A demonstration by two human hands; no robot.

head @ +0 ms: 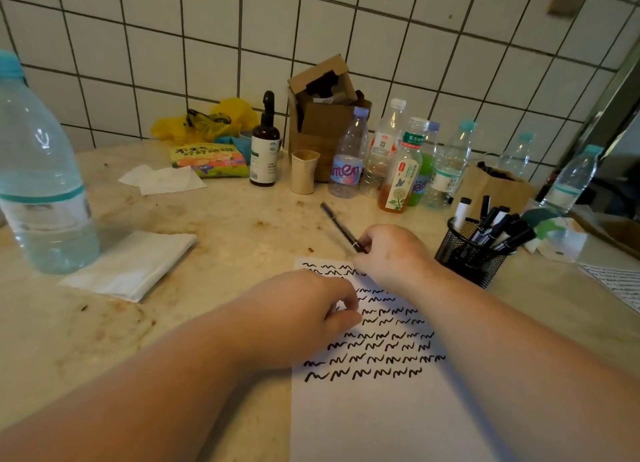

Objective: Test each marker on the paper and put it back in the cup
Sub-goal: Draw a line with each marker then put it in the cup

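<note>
Marker pinched in the right hand meets the paper near its top edge; curled left fingers pin the sheet, apparently empty. Light strokes suffice, then into the mesh cup just right.

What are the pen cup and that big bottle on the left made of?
The cup looks like black wire mesh, probably metal: you see through its fine grid. The bottle seems clear thin plastic, glossy with highlights, water visible inside.
</note>
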